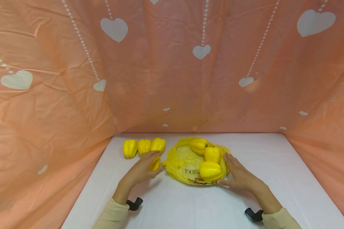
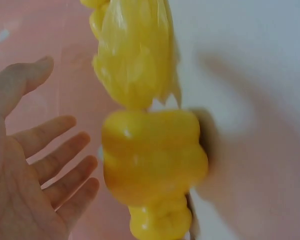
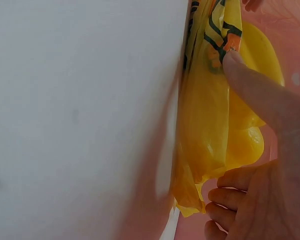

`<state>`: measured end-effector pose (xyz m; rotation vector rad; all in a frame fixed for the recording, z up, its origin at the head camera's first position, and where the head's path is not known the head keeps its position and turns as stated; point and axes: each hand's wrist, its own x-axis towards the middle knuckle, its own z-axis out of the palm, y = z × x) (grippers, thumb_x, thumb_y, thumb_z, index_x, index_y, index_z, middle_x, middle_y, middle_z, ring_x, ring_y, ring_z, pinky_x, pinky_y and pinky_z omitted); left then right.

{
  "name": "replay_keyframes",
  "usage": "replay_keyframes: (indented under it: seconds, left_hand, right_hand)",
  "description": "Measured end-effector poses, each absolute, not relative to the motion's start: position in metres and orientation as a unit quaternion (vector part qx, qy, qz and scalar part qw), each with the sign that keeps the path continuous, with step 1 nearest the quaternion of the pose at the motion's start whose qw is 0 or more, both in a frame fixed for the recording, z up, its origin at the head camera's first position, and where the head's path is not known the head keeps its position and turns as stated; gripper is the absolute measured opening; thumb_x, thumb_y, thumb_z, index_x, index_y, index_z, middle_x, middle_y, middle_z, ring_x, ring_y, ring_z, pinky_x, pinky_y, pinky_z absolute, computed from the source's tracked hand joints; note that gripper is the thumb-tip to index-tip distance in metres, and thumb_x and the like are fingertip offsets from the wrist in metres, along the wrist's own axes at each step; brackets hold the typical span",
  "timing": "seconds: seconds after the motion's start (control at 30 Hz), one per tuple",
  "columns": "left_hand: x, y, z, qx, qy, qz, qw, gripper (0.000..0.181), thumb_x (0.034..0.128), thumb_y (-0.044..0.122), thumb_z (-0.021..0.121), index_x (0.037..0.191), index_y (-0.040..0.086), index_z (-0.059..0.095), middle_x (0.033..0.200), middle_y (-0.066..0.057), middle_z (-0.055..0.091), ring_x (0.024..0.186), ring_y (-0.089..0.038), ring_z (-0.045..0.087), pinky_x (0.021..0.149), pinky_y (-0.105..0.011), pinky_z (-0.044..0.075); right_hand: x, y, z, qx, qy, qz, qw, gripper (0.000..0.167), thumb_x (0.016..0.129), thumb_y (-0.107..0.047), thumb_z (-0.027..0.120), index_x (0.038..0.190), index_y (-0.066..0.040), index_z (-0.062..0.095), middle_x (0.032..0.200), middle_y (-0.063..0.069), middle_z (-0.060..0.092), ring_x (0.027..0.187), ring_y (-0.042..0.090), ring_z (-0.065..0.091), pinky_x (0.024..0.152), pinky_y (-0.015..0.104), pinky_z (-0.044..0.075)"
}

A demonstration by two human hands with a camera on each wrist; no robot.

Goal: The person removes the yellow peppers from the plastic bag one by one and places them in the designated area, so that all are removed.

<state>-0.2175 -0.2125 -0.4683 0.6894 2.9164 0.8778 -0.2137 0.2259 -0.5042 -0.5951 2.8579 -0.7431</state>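
Observation:
A yellow bell pepper lies on the table beside my left hand, partly hidden by it in the head view. In the left wrist view, the fingers of that hand are spread and straight, holding nothing, with the pepper in front of them. To the right, a yellow plastic bag lies with its mouth spread wide and three yellow bell peppers inside its right part. My right hand is at the bag's right edge. Its thumb touches the printed bag, fingers extended alongside.
Three more yellow bell peppers stand in a row at the back left of the white table. A peach curtain with white hearts rises behind the table and along both sides.

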Motion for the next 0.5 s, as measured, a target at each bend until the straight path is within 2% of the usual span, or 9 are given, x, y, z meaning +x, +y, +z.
replay_keyframes:
  seconds: [0.23, 0.5]
  left_hand:
    - [-0.215, -0.194, -0.469, 0.243, 0.929, 0.28, -0.012, 0.069, 0.1, 0.035, 0.078, 0.158, 0.008, 0.052, 0.16, -0.014, 0.051, 0.149, -0.038, 0.046, 0.12, -0.06, 0.042]
    - [-0.217, -0.175, -0.469, 0.256, 0.924, 0.284, 0.004, 0.068, 0.099, 0.039, 0.079, 0.155, 0.009, 0.055, 0.159, -0.014, 0.052, 0.148, -0.037, 0.048, 0.119, -0.057, 0.043]
  right_hand:
    - [-0.213, 0.226, -0.504, -0.194, 0.948, -0.245, 0.069, 0.126, 0.085, -0.063, 0.084, 0.165, 0.011, 0.021, 0.174, 0.032, 0.015, 0.157, 0.057, 0.018, 0.126, 0.069, 0.021]
    - [-0.215, 0.227, -0.505, -0.194, 0.949, -0.241, 0.069, 0.126, 0.085, -0.065, 0.083, 0.165, 0.011, 0.021, 0.174, 0.032, 0.014, 0.157, 0.058, 0.017, 0.125, 0.069, 0.02]
